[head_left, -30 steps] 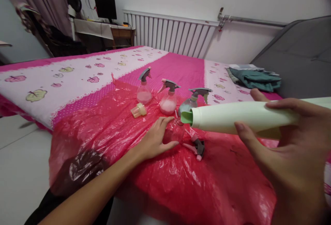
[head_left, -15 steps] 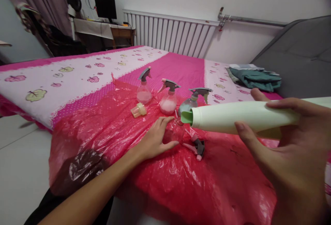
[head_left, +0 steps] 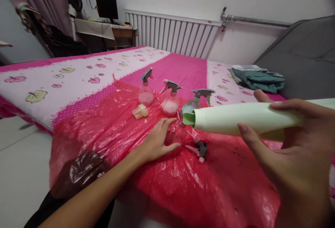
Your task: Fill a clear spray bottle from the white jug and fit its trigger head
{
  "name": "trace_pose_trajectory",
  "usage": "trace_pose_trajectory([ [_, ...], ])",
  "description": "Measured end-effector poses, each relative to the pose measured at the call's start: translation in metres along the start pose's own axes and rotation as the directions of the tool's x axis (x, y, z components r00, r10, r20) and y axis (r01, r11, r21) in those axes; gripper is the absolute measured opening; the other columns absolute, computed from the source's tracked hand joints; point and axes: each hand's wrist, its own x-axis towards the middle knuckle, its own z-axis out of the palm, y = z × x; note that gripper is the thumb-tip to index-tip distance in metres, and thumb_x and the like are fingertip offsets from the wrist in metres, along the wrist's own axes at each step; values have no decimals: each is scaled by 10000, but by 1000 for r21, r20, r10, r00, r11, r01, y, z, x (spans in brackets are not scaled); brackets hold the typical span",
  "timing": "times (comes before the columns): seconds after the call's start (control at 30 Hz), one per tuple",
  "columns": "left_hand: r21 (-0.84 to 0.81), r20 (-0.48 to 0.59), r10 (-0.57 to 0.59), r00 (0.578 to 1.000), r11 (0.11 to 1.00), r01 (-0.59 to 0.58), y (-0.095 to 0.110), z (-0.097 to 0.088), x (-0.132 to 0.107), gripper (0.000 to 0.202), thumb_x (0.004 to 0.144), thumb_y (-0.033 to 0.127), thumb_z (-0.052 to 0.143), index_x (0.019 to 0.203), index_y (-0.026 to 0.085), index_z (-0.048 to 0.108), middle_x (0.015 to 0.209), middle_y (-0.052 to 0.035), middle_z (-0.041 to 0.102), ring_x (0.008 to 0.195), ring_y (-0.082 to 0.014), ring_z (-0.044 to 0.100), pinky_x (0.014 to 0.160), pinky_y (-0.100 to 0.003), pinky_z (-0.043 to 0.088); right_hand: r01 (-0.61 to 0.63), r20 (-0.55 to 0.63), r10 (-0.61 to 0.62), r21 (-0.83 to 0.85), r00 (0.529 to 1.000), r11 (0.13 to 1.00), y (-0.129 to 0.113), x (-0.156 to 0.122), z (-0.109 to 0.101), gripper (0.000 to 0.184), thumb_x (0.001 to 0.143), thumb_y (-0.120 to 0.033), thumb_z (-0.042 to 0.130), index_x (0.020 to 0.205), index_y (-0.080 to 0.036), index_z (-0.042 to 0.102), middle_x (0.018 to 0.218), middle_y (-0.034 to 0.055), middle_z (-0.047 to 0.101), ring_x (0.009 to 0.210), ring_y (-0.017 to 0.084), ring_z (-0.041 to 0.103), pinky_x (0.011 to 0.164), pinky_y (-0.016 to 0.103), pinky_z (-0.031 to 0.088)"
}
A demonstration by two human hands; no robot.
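My right hand [head_left: 295,165] is closed around a pale green detergent bottle [head_left: 232,117], tipped nearly level with its green spout pointing left. Beneath the spout stands a small clear spray bottle [head_left: 175,134] with no head on it, its mouth close to the spout. My left hand [head_left: 155,140] curves round that clear bottle from the left, fingers behind and thumb in front. A loose grey-and-pink spray head [head_left: 201,148] lies just right of the clear bottle. I cannot make out any liquid stream.
Behind stand three spray bottles with heads on: left [head_left: 146,97], middle [head_left: 170,105] and right [head_left: 188,107]. A yellowish cap [head_left: 140,111] lies on the red plastic sheet [head_left: 104,126] covering part of the bed. Folded clothes [head_left: 258,79] rest near the grey headboard [head_left: 306,53].
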Motion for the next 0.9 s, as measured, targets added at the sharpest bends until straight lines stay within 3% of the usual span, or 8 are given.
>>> trace_pose_trajectory([
  [0.1,2,-1,3,1000,1000,-3,0,0,0,755,933,449,753,1538,258,342,1503,-170,503,1400,-388,547,1202,-629,451,-8,-4,8,-4,1000,1000,-2,-1,0,722,701,-361,908,1339,-333,572,1396,102,634,1364,478,638,1001,735,583],
  [0.27,6,-3,6,1000,1000,-6,0,0,0,740,940,436,751,1534,273,340,1503,-161,503,1402,-378,547,1196,-618,455,-51,8,51,-9,999,999,-6,-2,0,583,832,-390,787,1367,-426,558,1428,48,602,1403,426,621,1094,723,553],
  [0.57,4,-10,12,1000,1000,-12,0,0,0,739,939,435,752,1537,288,344,1490,-153,512,1392,-374,556,1187,-613,466,-45,16,46,-32,999,998,-8,-2,0,526,869,-431,755,1354,-428,552,1418,44,602,1402,423,622,1096,709,561],
  [0.77,6,-4,9,1000,1000,-9,0,0,0,747,939,444,750,1536,251,345,1499,-166,506,1404,-369,549,1203,-593,456,21,1,-21,18,1000,1000,0,1,0,722,686,-338,918,1320,-342,573,1363,89,614,1359,474,642,1035,729,569],
  [0.9,6,-4,0,1000,1000,0,0,1,0,747,932,442,756,1533,254,354,1495,-164,514,1400,-375,552,1199,-596,458,28,0,-28,15,1000,999,2,1,0,733,676,-309,920,1323,-328,575,1347,92,609,1354,468,647,1035,714,566],
])
